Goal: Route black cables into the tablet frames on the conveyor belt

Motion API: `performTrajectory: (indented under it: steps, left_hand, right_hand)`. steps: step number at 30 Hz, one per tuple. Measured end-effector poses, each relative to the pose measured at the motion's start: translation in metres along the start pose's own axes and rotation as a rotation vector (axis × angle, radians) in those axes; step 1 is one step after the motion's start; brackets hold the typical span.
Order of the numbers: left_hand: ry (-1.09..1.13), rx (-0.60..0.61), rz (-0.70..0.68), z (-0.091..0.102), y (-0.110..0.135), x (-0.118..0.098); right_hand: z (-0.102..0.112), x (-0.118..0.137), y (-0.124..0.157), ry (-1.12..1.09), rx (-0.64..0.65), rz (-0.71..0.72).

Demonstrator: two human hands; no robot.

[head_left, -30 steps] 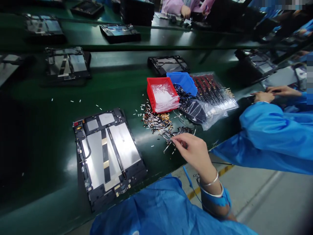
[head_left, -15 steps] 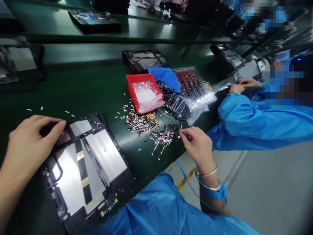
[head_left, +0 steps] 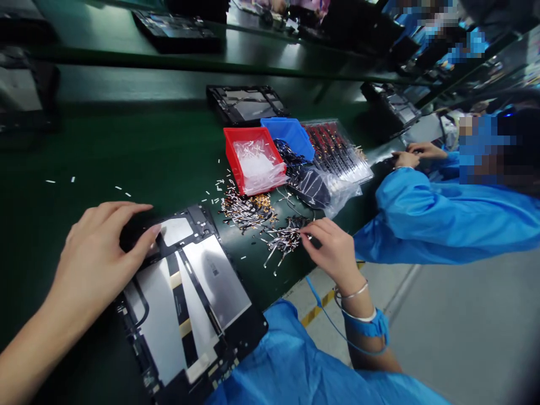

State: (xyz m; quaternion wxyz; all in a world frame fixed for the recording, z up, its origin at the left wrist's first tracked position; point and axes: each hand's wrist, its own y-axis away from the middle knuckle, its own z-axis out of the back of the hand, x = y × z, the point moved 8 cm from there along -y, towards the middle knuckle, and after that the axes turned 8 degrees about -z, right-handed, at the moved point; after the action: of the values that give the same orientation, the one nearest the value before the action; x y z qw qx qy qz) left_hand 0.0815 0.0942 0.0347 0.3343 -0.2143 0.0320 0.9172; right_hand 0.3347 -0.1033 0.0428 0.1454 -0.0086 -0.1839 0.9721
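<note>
An opened tablet back (head_left: 198, 292) with silver plates and black ribbon cables lies on the green belt (head_left: 126, 152) in front of me. My left hand (head_left: 99, 253) rests on its upper left corner, fingers spread and curved over the frame. My right hand (head_left: 331, 247) pinches at the near pile of small metal-tipped connector parts (head_left: 282, 239); what is between the fingertips is too small to name. A second pile of the same parts (head_left: 247, 208) lies just beyond.
A red bin (head_left: 253, 160) with a clear bag, a blue bin (head_left: 289, 135), a bag of dark parts (head_left: 314, 188) and a clear tray of strips (head_left: 337, 149) stand behind the piles. Another open tablet (head_left: 247, 104) lies farther back. A co-worker's blue sleeve (head_left: 442, 219) reaches in at right.
My left hand came into view and settled on the tablet's upper left corner. The tablet sits closer to me. My right hand stayed at the near parts pile.
</note>
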Motion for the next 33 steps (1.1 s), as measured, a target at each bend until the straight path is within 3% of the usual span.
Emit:
performTrajectory:
  steps: [3,6,10,13,20,26,29,33]
  left_hand:
    - [0.275,-0.057,-0.122,0.004,0.004,-0.025]
    - [0.674,0.16,-0.129,-0.02,0.007,-0.05]
    - [1.096,0.494,-0.01,-0.059,0.014,-0.067]
    - [1.252,0.593,0.031,-0.069,0.015,-0.066]
    - [1.418,0.527,0.083,-0.062,0.015,-0.059]
    - [1.533,0.552,0.181,-0.07,0.019,-0.062]
    - [1.449,0.448,0.198,-0.069,0.016,-0.055]
    - [1.218,0.263,0.113,-0.056,0.012,-0.046]
  right_hand:
    - [0.016,0.011,-0.006,0.004,-0.083,-0.027]
    - [0.025,0.054,-0.015,-0.109,-0.119,0.154]
    - [0.029,0.113,-0.025,-0.208,-0.18,0.43]
    - [0.024,0.132,-0.033,-0.245,-0.21,0.475]
    - [0.017,0.146,-0.046,-0.303,-0.298,0.462]
    - [0.017,0.152,-0.049,-0.314,-0.313,0.488]
    - [0.014,0.15,-0.051,-0.406,-0.235,0.423]
    - [0.01,0.15,-0.054,-0.549,-0.141,0.362]
